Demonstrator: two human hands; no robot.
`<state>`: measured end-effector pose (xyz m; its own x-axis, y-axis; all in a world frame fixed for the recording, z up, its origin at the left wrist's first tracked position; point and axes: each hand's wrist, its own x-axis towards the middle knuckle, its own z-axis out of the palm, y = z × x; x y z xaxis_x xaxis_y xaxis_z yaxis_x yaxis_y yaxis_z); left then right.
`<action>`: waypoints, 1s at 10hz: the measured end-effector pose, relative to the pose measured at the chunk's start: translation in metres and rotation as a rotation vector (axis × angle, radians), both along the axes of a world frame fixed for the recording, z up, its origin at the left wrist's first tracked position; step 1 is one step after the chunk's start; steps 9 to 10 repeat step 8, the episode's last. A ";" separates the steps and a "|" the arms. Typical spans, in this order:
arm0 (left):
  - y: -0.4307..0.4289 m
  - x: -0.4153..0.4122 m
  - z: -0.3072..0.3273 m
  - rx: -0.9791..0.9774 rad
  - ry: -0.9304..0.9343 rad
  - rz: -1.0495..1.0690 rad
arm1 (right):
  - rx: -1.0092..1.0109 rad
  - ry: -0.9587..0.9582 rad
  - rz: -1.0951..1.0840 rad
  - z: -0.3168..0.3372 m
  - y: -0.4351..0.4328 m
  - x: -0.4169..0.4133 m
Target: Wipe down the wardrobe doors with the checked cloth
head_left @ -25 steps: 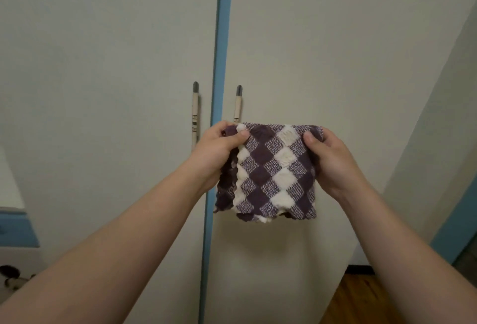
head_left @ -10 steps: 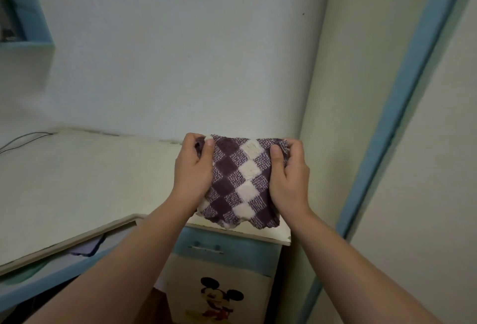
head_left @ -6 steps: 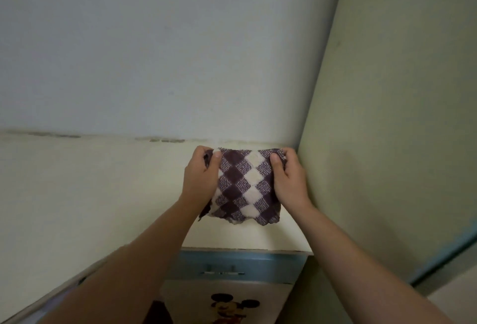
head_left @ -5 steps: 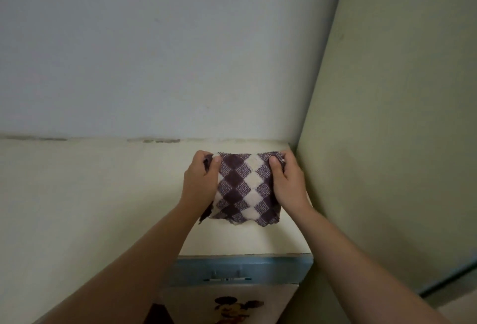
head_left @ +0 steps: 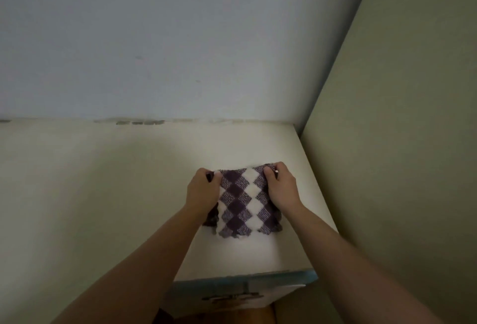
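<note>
A pale wall [head_left: 180,39] was seen at the far side, and one tall wardrobe side [head_left: 402,142] on the right. One cream cabinet top [head_left: 116,181] was spread out below, with one blue drawer front [head_left: 232,290] at its near edge. One checked cloth [head_left: 246,202], folded, was held low over the top, near the right corner; whether it was touching could not be told. Its far corners were pinched by the left hand [head_left: 202,192] and the right hand [head_left: 282,189], two hands in all, kept apart. It seemed the cloth was being put down. For that to be done well, it should be laid flat and let go gently.
</note>
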<state>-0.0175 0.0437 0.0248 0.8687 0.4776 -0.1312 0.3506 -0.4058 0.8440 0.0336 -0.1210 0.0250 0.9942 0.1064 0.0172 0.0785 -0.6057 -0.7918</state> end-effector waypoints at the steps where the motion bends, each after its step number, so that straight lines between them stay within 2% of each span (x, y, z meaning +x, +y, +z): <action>1: 0.006 0.015 -0.014 -0.021 -0.040 0.005 | -0.006 0.042 -0.022 -0.012 0.010 0.018; 4: 0.012 0.034 -0.033 0.002 -0.072 0.045 | -0.066 0.083 -0.041 -0.030 0.018 0.037; 5: 0.005 0.018 -0.039 0.392 -0.149 -0.034 | -0.244 -0.110 0.039 -0.037 0.015 0.023; 6: -0.005 0.004 -0.046 0.759 -0.118 -0.218 | -0.421 -0.206 0.181 -0.046 0.009 0.006; 7: -0.010 -0.004 -0.059 0.818 0.123 -0.394 | -0.599 -0.133 0.291 -0.050 0.003 -0.003; 8: -0.008 -0.005 -0.064 0.832 0.209 -0.414 | -0.734 -0.028 0.352 -0.047 -0.002 -0.002; 10: -0.008 -0.005 -0.064 0.832 0.209 -0.414 | -0.734 -0.028 0.352 -0.047 -0.002 -0.002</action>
